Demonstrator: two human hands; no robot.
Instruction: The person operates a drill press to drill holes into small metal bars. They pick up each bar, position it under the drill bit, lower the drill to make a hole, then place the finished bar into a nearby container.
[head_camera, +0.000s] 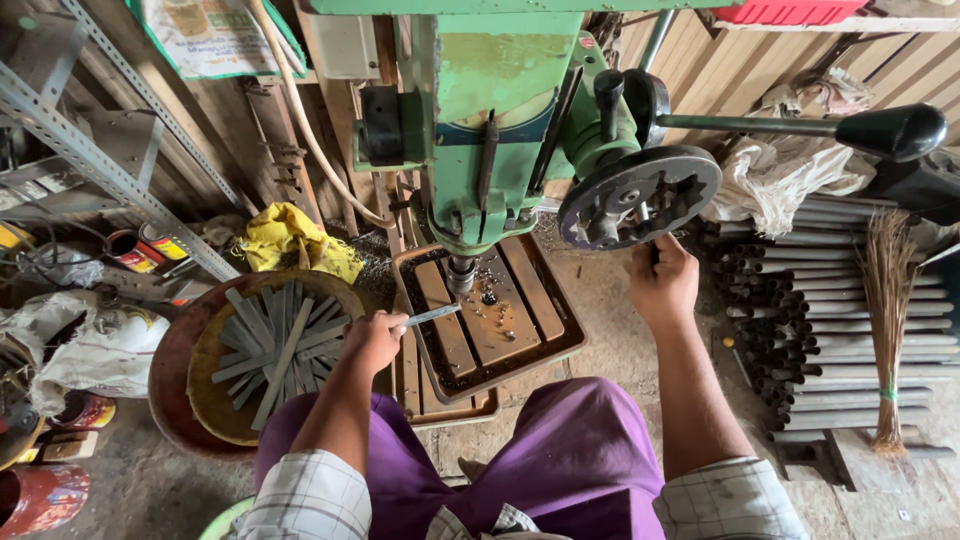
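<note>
Head view: a seated person's left hand (372, 338) is holding a flat metal strip (434, 315) in a closed grip, its tip lying under the chuck (460, 272) of a green drill press (500, 120), above its work table (520, 320). The right hand (662, 282) is gripping the black feed wheel (640, 195). A round tray (200, 385) of strips is sitting at left.

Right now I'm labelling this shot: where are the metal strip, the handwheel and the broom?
metal strip (432, 316), head view, middle of strip
handwheel (640, 196), head view, wheel face
broom (888, 300), head view, bristles
</note>
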